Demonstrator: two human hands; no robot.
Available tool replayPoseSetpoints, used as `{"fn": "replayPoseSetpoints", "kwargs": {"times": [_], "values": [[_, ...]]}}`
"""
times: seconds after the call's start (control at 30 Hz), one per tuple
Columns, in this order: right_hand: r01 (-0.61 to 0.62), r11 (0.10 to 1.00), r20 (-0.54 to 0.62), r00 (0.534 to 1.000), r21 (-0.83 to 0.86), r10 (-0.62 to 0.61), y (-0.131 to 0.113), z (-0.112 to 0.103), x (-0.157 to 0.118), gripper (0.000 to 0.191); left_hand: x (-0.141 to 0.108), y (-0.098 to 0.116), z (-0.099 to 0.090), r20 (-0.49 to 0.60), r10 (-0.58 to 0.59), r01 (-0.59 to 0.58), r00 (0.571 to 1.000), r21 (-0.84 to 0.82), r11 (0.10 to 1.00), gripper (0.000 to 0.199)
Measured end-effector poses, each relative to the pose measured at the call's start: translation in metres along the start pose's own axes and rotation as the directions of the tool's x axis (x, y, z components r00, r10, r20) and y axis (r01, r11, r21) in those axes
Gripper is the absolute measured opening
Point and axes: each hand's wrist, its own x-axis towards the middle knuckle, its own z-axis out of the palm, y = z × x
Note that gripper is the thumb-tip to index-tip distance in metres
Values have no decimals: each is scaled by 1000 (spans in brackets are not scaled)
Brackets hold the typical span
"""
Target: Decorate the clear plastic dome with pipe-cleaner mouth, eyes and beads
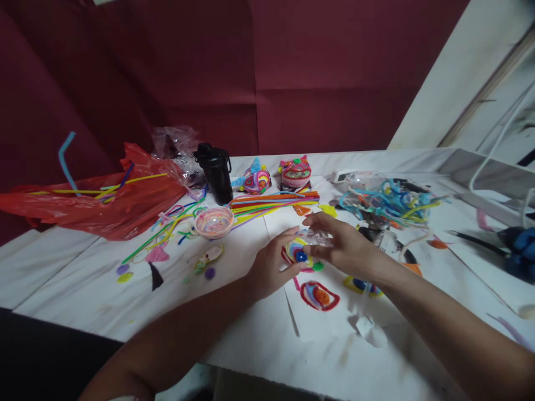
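My left hand (273,264) is closed around the left side of a clear plastic piece with coloured rings (297,246) and a blue centre. My right hand (345,242) curls over its other side, fingers and thumb bent near the blue spot. Clear plastic (321,238) shines under the right fingers; its full shape is hidden. Just below, a red-edged eye shape with an orange centre (320,296) lies on white paper (311,328). A green pompom (318,266) sits by the right thumb. Under my right forearm, another eye shape with a blue centre (360,285) is partly covered.
Pipe cleaners (271,201) lie in a bundle behind a pink patterned bowl (214,223). A black shaker bottle (215,172) stands near two decorated round objects (296,174). At left spreads a red plastic bag (137,195); at right is a tangled pile of blue strands (388,200).
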Motion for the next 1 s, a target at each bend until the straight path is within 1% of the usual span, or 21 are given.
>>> {"fn": "replayPoseSetpoints", "kwargs": {"times": [0.17,0.3,0.37,0.43,0.53,0.63,0.73,0.9,1.0], "values": [[17,999,3,1000,48,-17,2,1,-1,44,0,-3,-1,26,0,1,1000,-51,999,56],[9,998,-2,1000,67,-9,2,1,0,45,0,-4,-3,55,-11,16,998,-91,996,58],[12,997,-5,1000,74,-11,2,1,0,44,0,-3,-4,73,-28,37,997,-121,992,50],[19,997,-4,1000,75,-18,1,0,-1,44,1,-2,-5,77,-51,62,996,-144,988,36],[9,998,2,1000,58,-9,1,0,-1,44,2,0,-4,54,-104,112,993,-165,980,27],[-4,999,-4,1000,42,4,2,0,-1,45,3,0,-3,25,-153,155,988,-165,974,24],[0,999,6,1000,48,0,2,-1,0,46,4,1,-2,9,-182,182,983,-125,975,23],[-6,981,101,995,195,-14,-6,-8,0,47,4,0,-3,-8,-219,217,976,-92,972,22],[-6,975,111,994,223,-19,-11,-11,0,44,3,0,-2,-7,-236,234,972,-94,968,22]]}}
